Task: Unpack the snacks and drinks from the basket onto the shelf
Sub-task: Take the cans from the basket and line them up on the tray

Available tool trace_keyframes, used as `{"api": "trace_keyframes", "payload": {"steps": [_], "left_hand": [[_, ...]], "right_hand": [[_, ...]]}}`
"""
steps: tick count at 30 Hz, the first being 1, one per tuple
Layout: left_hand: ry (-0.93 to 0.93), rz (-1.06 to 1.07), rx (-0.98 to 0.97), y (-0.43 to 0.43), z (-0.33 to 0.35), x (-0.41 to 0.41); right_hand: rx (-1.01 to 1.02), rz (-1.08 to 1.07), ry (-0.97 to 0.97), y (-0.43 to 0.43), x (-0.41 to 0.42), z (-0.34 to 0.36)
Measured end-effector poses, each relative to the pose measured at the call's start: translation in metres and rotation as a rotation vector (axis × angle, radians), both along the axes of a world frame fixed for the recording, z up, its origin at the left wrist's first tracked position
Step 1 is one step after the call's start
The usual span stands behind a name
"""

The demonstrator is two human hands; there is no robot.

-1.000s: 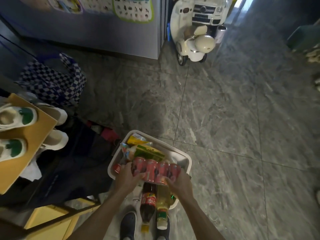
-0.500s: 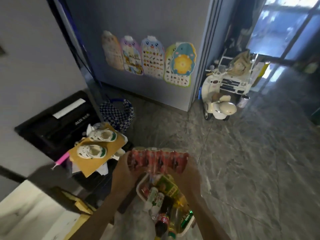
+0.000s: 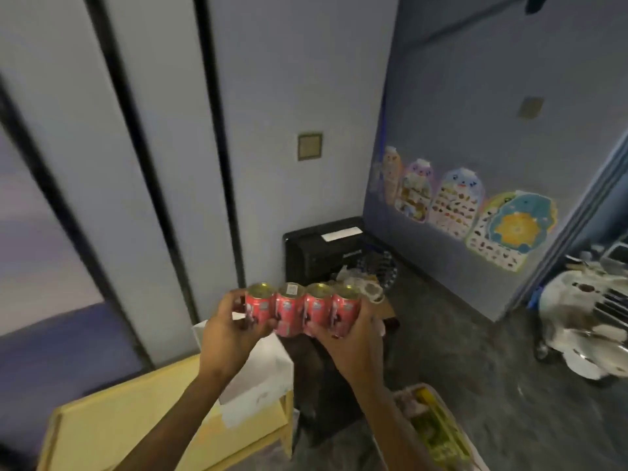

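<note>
A shrink-wrapped row of several red cans (image 3: 300, 312) is held upright at chest height, gold tops up. My left hand (image 3: 231, 329) grips its left end and my right hand (image 3: 350, 334) grips its right end from below. The white basket (image 3: 435, 433) sits on the floor at the lower right, partly behind my right forearm, with a yellow-green packet showing inside. The pale yellow shelf (image 3: 142, 423) lies at the lower left, below and left of the cans. A white box (image 3: 258, 379) stands on its far right corner.
A black printer-like box (image 3: 323, 249) stands against the wall behind the cans, with clutter in front of it. Picture charts (image 3: 455, 205) hang on the blue-grey panel to the right. A white toy scooter (image 3: 584, 321) is parked at the far right on the dark stone floor.
Both hands lifted the can pack out of the basket and up. The view swung up and left, from the floor and basket to the wall and the yellow shelf.
</note>
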State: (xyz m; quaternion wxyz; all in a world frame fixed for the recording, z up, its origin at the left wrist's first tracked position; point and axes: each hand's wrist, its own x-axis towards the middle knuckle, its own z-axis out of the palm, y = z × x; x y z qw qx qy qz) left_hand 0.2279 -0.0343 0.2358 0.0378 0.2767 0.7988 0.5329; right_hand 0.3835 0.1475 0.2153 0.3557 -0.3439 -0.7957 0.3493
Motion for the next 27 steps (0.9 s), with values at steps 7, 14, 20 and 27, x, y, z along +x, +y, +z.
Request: {"api": "trace_keyframes", "payload": {"steps": [7,14,20,27], "left_hand": [[0.024,0.268,-0.01,-0.189,-0.01,-0.047],[0.017,0.451,-0.063,-0.298,-0.035,-0.078],[-0.081,0.514,-0.061,-0.312,-0.071,-0.123],[-0.17,0.531,-0.14,-0.273,-0.126,-0.192]], "right_hand": [[-0.059,0.214,-0.04,-0.163,-0.089,-0.007],[-0.059,0.356,-0.114,-0.251,-0.159,-0.029],[-0.043,0.39,-0.198,-0.265,-0.219,-0.062],[-0.104,0.382,-0.238,-0.235,-0.294,-0.136]]}}
